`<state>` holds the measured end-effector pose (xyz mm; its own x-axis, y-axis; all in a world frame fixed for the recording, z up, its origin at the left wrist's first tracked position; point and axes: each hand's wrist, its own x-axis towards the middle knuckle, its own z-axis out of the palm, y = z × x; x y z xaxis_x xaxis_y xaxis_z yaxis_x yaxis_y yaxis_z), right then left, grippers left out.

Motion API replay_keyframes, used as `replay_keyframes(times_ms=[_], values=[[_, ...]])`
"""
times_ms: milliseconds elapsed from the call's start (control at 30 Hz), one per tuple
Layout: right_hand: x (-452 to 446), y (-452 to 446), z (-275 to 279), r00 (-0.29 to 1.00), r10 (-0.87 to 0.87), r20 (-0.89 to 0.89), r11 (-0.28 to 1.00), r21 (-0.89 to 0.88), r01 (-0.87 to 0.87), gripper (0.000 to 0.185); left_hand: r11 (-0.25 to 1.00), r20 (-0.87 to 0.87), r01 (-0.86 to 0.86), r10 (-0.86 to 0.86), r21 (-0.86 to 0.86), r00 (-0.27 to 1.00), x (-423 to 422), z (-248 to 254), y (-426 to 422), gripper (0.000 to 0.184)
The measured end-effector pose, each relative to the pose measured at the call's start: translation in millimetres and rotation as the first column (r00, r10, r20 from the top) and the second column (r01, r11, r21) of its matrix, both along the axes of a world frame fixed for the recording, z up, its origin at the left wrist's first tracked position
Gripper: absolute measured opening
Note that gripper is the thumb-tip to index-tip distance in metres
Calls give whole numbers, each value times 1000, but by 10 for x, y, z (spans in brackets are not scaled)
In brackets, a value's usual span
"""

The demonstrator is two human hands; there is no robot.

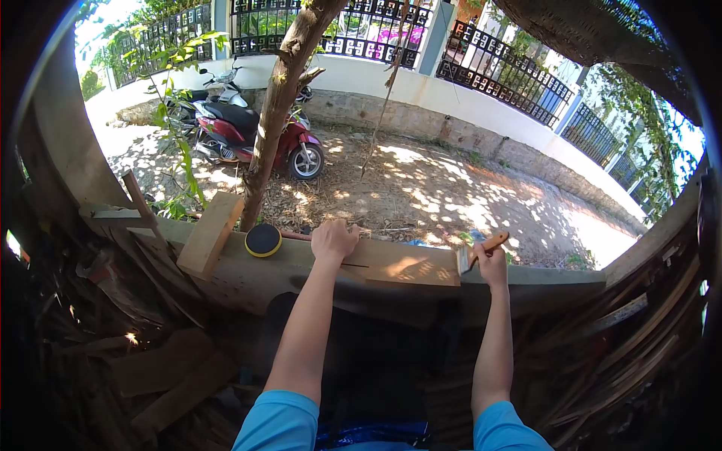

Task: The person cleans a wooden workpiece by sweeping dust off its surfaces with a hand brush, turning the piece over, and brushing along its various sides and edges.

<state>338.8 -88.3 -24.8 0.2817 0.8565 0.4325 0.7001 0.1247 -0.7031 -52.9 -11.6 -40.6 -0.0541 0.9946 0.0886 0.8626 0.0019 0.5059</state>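
Observation:
A flat wooden board (410,264) lies along the top of a low wall, with a thin dark slot or line near its left part. My left hand (336,240) is closed over the board's left end, its fingertips partly hidden behind the knuckles. In my right hand (492,264) is a paintbrush (492,242) with a brown wooden handle. The brush's pale bristle end (464,260) is at the board's right end; whether it touches the wood I cannot tell. A round black disc with a yellow rim (263,240) sits left of my left hand.
A thick wooden block (210,239) rests on the low wall (545,279) at the left. Behind the wall stand a tree trunk (272,113) and a red scooter (233,129). Stacked wood scraps (162,364) lie below on the left, and long strips (639,353) on the right.

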Motion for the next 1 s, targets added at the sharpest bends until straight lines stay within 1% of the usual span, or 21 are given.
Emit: replay_keyframes(times_ms=[33, 133, 167, 267, 367, 467, 567, 667, 767, 867, 967, 1000], values=[[38, -5, 18, 1000, -21, -19, 982, -186, 17, 38, 1000, 1, 0, 0, 0, 1000, 1, 3, -3, 48], [-15, -9, -4, 999, -50, -21, 995, -86, 48, 39, 1000, 9, 1, -1, -11, 1000, -6, 11, -1, 49], [-44, -5, -16, 996, -55, -72, 998, -14, 54, 40, 1000, 12, 2, -2, -18, 1000, -7, 8, 1, 49], [-35, -15, -5, 1000, -27, -3, 999, -33, 27, 40, 1000, 9, -2, 3, -25, 1000, -7, 7, 6, 48], [-8, -2, 14, 999, -35, -32, 964, -265, 26, 40, 1000, 11, 13, -13, -18, 1000, -10, 18, -2, 49], [-25, 42, -85, 990, -37, -138, 998, -47, 31, 42, 999, 5, 12, -12, -34, 1000, -9, 25, 2, 48], [38, 20, -76, 998, -51, -26, 988, -149, 46, 44, 1000, 11, 2, -2, 16, 1000, -5, 5, -7, 48], [24, -62, -40, 997, -69, -36, 969, -242, 58, 46, 1000, 17, 1, -1, 9, 1000, -4, 7, -4, 48], [5, -78, -118, 975, -163, -150, 979, -145, 141, 48, 1000, 15, 2, -1, -8, 1000, -2, 17, 1, 49], [64, -86, -210, 982, -160, -99, 985, -81, 152, 46, 1000, 22, 4, -4, -8, 1000, -9, 18, -11, 48], [132, -90, -234, 986, -161, -37, 978, -144, 154, 46, 1000, 19, 1, -1, 4, 1000, -6, 15, -16, 48], [126, -79, -241, 986, -164, -41, 984, -78, 160, 47, 1000, 17, 3, -3, 0, 1000, -4, 22, -7, 48]])
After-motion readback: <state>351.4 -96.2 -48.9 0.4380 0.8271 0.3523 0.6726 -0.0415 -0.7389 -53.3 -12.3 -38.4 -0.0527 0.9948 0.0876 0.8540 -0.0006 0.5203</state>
